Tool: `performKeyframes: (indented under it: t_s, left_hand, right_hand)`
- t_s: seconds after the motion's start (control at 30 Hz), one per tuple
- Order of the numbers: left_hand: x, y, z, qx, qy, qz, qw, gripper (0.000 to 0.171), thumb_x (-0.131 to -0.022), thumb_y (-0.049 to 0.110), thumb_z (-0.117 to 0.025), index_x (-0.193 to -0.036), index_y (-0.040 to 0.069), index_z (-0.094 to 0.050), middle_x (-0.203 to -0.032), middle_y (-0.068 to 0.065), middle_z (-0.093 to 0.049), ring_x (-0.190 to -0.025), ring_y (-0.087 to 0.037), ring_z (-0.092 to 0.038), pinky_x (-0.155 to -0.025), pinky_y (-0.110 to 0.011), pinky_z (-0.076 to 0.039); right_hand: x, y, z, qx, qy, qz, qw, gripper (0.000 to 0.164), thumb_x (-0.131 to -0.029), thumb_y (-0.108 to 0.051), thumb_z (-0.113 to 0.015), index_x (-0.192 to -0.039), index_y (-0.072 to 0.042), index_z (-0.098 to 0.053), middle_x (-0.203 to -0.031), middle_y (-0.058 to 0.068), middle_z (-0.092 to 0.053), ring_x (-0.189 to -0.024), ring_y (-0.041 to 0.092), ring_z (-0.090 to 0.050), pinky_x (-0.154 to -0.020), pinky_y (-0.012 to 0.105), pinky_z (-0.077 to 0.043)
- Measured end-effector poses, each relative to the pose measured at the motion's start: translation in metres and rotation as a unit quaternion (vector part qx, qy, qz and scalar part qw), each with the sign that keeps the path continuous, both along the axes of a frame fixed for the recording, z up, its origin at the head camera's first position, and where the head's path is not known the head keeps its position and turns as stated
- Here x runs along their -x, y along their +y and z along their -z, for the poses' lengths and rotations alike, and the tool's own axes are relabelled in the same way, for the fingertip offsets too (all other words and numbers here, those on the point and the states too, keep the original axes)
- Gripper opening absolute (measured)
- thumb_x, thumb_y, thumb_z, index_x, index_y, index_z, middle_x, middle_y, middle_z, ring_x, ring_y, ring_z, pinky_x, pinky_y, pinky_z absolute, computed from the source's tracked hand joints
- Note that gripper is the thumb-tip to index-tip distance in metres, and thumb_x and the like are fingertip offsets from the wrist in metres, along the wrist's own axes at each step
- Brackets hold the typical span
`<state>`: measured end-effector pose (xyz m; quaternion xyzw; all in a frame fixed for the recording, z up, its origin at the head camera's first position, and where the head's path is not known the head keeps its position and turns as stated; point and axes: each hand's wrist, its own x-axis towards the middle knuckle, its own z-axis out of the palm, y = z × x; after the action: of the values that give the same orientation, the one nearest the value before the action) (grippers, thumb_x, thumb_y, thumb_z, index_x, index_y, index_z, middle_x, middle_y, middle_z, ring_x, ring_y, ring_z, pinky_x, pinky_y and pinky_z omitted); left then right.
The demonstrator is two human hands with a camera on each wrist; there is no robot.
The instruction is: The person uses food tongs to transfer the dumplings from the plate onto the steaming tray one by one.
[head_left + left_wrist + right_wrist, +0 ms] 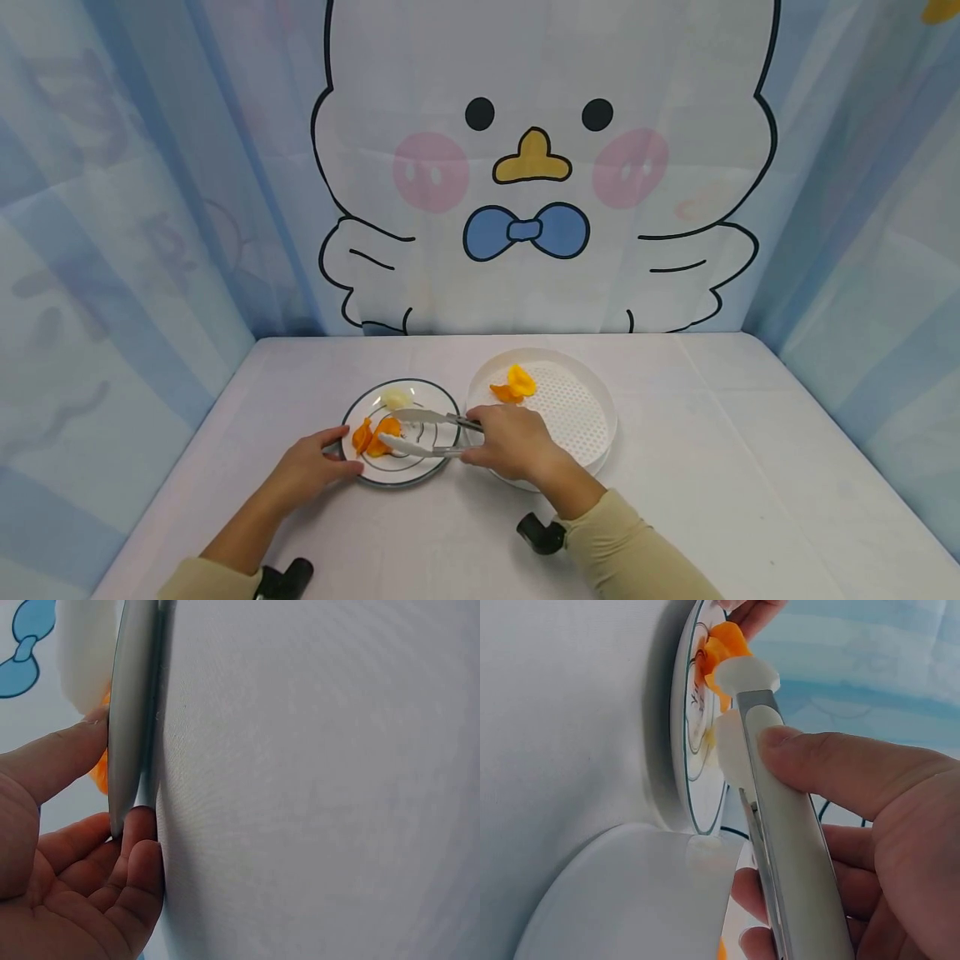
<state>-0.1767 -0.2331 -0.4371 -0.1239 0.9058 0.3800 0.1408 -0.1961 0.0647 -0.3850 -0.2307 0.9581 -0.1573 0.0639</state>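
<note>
My left hand [311,468] pinches the left rim of a round white plate [431,397] with a dark edge, thumb on top and fingers below it in the left wrist view. Curled orange pieces [386,437] and a pale yellow piece [395,398] lie on this plate. My right hand [517,443] grips metal tongs [471,423] with whitish tips, their arms spread apart over the plate. In the right wrist view, one tip overlaps the orange pieces [724,649].
To the right stands a round white container [592,400] with a perforated base, holding a yellow piece [521,380] and an orange piece [506,393]. Its near-left side is partly behind my right hand. Printed curtains [540,292] border the white table [712,467] at the back and sides.
</note>
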Motion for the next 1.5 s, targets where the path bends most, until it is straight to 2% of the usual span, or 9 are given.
performKeyframes:
  t_s: [0.17,0.4,0.7,0.8,1.1,1.23,1.5]
  left_hand:
    - [-0.0002,0.0001,-0.0006,-0.002,0.000,-0.001,1.0000,0.083,-0.081,0.036,-0.083,-0.149,0.004,-0.046,-0.126,-0.023,-0.059,-0.104,-0.033,-0.055,-0.095,-0.055,-0.048]
    - [0.0001,-0.0007,-0.0002,-0.003,0.002,-0.001,1.0000,0.082,-0.082,0.034,-0.083,-0.149,0.003,-0.046,-0.120,-0.019,-0.060,-0.101,-0.032,-0.054,-0.093,-0.052,-0.049]
    - [0.0003,-0.0002,0.0002,-0.004,0.002,-0.001,1.0000,0.082,-0.082,0.035,-0.083,-0.149,0.004,-0.045,-0.130,-0.025,-0.056,-0.106,-0.034,-0.054,-0.097,-0.057,-0.046]
    - [0.0000,-0.0002,0.0000,-0.004,0.004,0.002,1.0000,0.083,-0.082,0.035,-0.083,-0.149,0.003,-0.046,-0.128,-0.024,-0.058,-0.105,-0.033,-0.054,-0.096,-0.056,-0.047]
    - [-0.0005,0.0008,-0.0009,-0.006,0.001,-0.003,1.0000,0.082,-0.082,0.034,-0.083,-0.149,0.004,-0.046,-0.121,-0.020,-0.060,-0.101,-0.032,-0.054,-0.093,-0.052,-0.050]
    - [-0.0009,0.0013,-0.0007,-0.004,0.000,-0.005,1.0000,0.082,-0.082,0.034,-0.083,-0.149,0.004,-0.046,-0.120,-0.020,-0.061,-0.101,-0.032,-0.054,-0.094,-0.053,-0.050]
    - [-0.0007,0.0006,0.0000,0.000,0.002,-0.002,1.0000,0.081,-0.082,0.034,-0.083,-0.148,0.004,-0.046,-0.119,-0.019,-0.061,-0.101,-0.032,-0.054,-0.093,-0.053,-0.049]
  right_hand:
    - [-0.0006,0.0025,-0.0020,-0.002,-0.006,0.007,1.000,0.054,-0.085,-0.039,-0.078,-0.129,-0.010,-0.067,-0.109,0.001,-0.071,-0.086,0.016,-0.058,-0.077,0.039,-0.051]
    - [0.0003,0.0054,-0.0046,-0.005,0.010,0.006,1.000,0.053,-0.084,-0.038,-0.077,-0.128,-0.010,-0.067,-0.105,0.002,-0.071,-0.082,0.015,-0.058,-0.072,0.037,-0.051]
    - [-0.0009,0.0019,-0.0034,0.001,0.014,0.002,1.000,0.055,-0.085,-0.039,-0.076,-0.130,-0.011,-0.066,-0.111,0.000,-0.070,-0.089,0.016,-0.059,-0.077,0.040,-0.052]
    - [0.0000,0.0010,-0.0036,0.005,0.012,0.003,1.000,0.054,-0.084,-0.039,-0.076,-0.130,-0.011,-0.066,-0.110,0.000,-0.070,-0.088,0.016,-0.059,-0.076,0.039,-0.051]
    - [0.0030,-0.0027,-0.0005,0.003,-0.018,0.004,1.000,0.056,-0.084,-0.040,-0.079,-0.129,-0.011,-0.067,-0.110,0.000,-0.070,-0.088,0.016,-0.058,-0.080,0.038,-0.050]
    - [0.0033,-0.0041,-0.0005,0.005,-0.027,-0.001,1.000,0.054,-0.084,-0.041,-0.079,-0.128,-0.010,-0.067,-0.106,0.001,-0.070,-0.085,0.016,-0.056,-0.078,0.036,-0.049]
    - [0.0012,-0.0023,-0.0013,0.003,-0.005,-0.009,1.000,0.049,-0.086,-0.039,-0.076,-0.125,-0.010,-0.069,-0.101,0.000,-0.070,-0.080,0.015,-0.055,-0.073,0.033,-0.048]
